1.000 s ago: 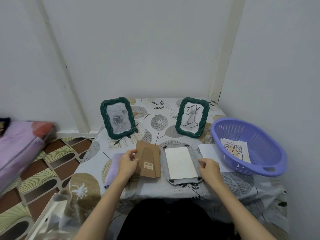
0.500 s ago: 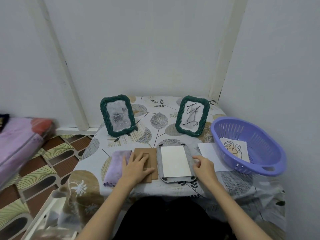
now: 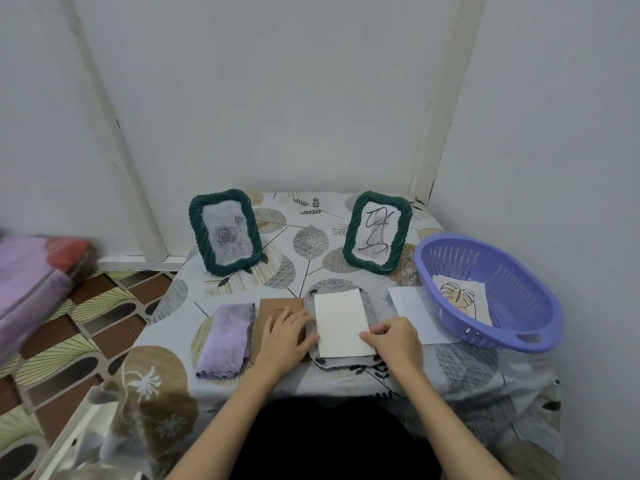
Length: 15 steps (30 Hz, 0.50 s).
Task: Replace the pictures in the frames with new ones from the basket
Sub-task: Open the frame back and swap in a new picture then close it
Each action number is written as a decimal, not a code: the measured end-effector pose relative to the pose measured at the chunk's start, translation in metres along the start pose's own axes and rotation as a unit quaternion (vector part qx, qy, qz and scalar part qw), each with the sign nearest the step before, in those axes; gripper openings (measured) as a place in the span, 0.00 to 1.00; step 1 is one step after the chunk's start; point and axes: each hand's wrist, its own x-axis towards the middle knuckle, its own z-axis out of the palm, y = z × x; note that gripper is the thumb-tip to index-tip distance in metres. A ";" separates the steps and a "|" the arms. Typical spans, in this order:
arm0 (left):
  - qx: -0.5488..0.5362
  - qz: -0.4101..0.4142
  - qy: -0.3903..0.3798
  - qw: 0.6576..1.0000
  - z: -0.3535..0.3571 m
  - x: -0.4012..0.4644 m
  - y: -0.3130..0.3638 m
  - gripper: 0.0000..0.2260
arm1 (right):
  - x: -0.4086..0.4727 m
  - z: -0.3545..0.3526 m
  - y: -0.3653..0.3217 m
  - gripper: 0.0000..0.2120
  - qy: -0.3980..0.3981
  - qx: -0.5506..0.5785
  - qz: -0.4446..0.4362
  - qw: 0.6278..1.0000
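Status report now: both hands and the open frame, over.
Left hand flat on brown backing board. Right hand pinching white sheet on face-down frame. Nothing in the way.

No readable text or labels anywhere (the right frame (image 3: 377, 233) shows only a black scribble)

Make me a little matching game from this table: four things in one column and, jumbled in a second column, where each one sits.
Things:
1. purple cloth
2. leaf drawing
3. rose picture
4. white sheet

Places:
A. inside the purple basket
B. on the face-down frame at the table's near edge, between the two hands
C. in the upright green frame at the back left
D. flat on the tablecloth, left of the brown backing board

Pairs: 1-D, 2-A, 3-C, 4-B
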 end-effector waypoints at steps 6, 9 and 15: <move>-0.123 0.022 0.078 0.989 -0.001 0.005 0.011 0.19 | 0.007 -0.007 -0.004 0.05 0.005 0.154 -0.013 0.988; -0.370 0.002 0.065 0.927 -0.014 0.010 0.039 0.18 | 0.009 -0.021 -0.014 0.05 -0.023 0.253 -0.023 0.967; -0.502 -0.030 0.031 0.864 -0.015 0.033 0.076 0.21 | 0.016 -0.073 -0.010 0.07 0.020 0.128 -0.143 0.981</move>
